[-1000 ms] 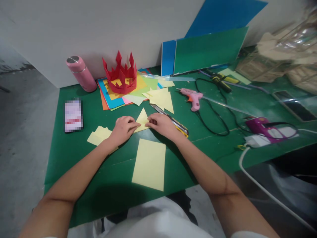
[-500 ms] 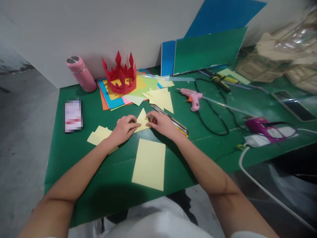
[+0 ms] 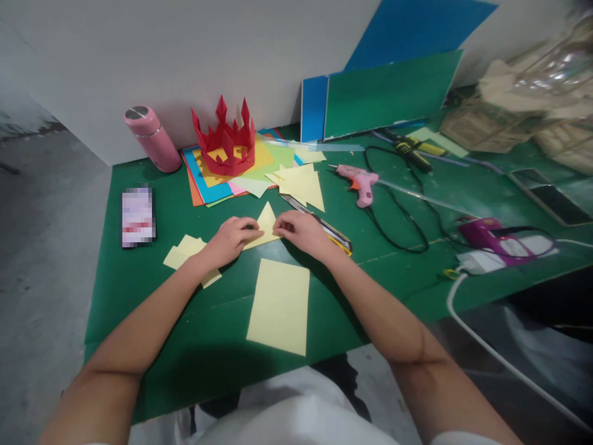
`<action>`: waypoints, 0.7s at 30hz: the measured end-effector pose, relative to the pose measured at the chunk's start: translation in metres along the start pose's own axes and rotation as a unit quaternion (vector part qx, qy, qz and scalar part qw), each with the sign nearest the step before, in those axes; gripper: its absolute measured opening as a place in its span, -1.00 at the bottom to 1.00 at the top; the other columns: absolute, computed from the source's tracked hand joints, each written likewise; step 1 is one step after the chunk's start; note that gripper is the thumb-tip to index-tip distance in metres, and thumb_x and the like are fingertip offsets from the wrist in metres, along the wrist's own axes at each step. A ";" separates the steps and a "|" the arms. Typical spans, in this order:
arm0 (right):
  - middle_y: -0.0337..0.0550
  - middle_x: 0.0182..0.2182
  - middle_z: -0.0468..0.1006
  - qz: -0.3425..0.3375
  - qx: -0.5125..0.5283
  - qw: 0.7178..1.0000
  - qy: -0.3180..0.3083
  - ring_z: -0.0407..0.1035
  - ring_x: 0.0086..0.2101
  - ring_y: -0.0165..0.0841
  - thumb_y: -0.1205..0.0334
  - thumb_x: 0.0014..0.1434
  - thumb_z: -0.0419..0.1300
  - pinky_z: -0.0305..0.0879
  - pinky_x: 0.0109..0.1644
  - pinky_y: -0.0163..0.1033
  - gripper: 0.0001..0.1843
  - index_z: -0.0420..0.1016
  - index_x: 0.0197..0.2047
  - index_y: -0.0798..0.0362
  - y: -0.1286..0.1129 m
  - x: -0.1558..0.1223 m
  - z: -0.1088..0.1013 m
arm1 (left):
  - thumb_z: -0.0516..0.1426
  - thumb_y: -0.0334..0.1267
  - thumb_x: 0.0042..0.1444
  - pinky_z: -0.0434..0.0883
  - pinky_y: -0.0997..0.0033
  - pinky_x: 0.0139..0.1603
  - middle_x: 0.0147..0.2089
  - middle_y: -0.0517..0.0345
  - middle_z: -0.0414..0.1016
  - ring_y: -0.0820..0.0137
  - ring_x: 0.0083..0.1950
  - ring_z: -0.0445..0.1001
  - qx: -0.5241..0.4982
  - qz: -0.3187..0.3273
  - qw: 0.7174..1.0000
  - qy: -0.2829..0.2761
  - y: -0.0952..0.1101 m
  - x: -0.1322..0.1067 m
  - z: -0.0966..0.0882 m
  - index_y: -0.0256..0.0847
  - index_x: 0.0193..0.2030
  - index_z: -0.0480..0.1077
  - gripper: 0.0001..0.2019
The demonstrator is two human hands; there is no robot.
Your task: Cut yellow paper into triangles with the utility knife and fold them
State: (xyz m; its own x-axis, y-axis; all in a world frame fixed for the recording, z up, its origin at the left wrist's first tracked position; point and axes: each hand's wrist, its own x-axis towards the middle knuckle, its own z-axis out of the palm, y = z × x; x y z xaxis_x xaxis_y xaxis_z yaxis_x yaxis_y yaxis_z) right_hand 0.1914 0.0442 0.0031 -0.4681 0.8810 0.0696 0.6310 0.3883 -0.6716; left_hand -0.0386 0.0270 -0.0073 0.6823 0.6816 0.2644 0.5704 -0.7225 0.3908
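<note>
Green table (image 3: 217, 327), 1 flat sheet (image 3: 279, 308) near the front edge. 2 hands, slightly apart: left hand (image 3: 230, 240) and right hand (image 3: 301, 232), fingertips at either side of the yellow triangle (image 3: 267, 217); can't tell if pinching or just pressing. Triangle is on the table beyond the sheet, 1 tip pointing forward, base left-right; long axis unclear, right end covered. Looks like folding; next move probably calls for aligned edges, firm crease.
</note>
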 end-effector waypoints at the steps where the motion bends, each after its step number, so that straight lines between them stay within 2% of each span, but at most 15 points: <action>1: -0.27 -0.50 0.39 0.000 0.000 1.000 0.001 0.24 -0.45 -0.43 0.33 0.11 0.26 0.13 -0.33 -0.30 -0.94 0.48 -0.41 0.06 0.000 0.000 0.000 | -0.14 -0.38 0.35 0.30 0.26 -0.09 0.00 0.00 0.48 0.33 -0.07 0.41 -0.001 0.001 1.000 0.000 0.000 0.000 0.000 -0.12 0.00 0.49 -0.62; 9: -0.26 -0.50 0.40 0.000 -0.001 1.000 -0.001 0.25 -0.44 -0.42 0.33 0.11 0.25 0.13 -0.31 -0.30 -0.95 0.49 -0.40 0.06 0.000 -0.001 0.001 | -0.12 -0.40 0.34 0.31 0.26 -0.06 0.02 0.01 0.48 0.33 -0.06 0.41 -0.010 -0.005 1.000 -0.007 -0.003 -0.001 0.000 -0.10 0.00 0.50 -0.62; 12: -0.26 -0.50 0.40 -0.004 -0.001 1.000 -0.001 0.25 -0.43 -0.42 0.32 0.12 0.26 0.13 -0.30 -0.30 -0.99 0.53 -0.33 0.05 -0.001 -0.001 0.000 | -0.12 -0.39 0.34 0.31 0.24 -0.03 0.02 0.01 0.48 0.33 -0.08 0.41 -0.007 -0.010 1.000 -0.011 -0.003 -0.001 0.000 -0.10 0.00 0.51 -0.62; 15: -0.26 -0.50 0.39 -0.007 -0.005 1.000 0.002 0.25 -0.44 -0.41 0.30 0.12 0.27 0.13 -0.31 -0.30 -0.90 0.56 -0.25 0.04 -0.001 -0.001 0.000 | -0.13 -0.40 0.33 0.32 0.24 -0.02 0.03 0.01 0.47 0.34 -0.09 0.40 -0.002 -0.013 1.000 -0.016 -0.004 -0.001 0.001 -0.10 0.00 0.51 -0.60; 21: -0.24 -0.49 0.41 -0.011 -0.010 1.000 0.004 0.26 -0.43 -0.40 0.29 0.12 0.26 0.15 -0.31 -0.29 -0.89 0.57 -0.23 0.03 0.001 -0.001 0.001 | -0.12 -0.39 0.33 0.33 0.21 -0.04 0.02 0.01 0.46 0.32 -0.12 0.37 0.009 -0.007 1.000 0.001 -0.005 -0.004 0.005 -0.07 -0.01 0.52 -0.60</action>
State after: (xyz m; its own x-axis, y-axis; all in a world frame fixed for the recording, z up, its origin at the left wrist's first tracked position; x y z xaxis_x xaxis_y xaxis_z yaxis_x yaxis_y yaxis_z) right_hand 0.1915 0.0438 0.0014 -0.4767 0.8745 0.0893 0.6333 0.4121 -0.6550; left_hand -0.0414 0.0274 -0.0147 0.6735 0.6916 0.2609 0.5879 -0.7152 0.3781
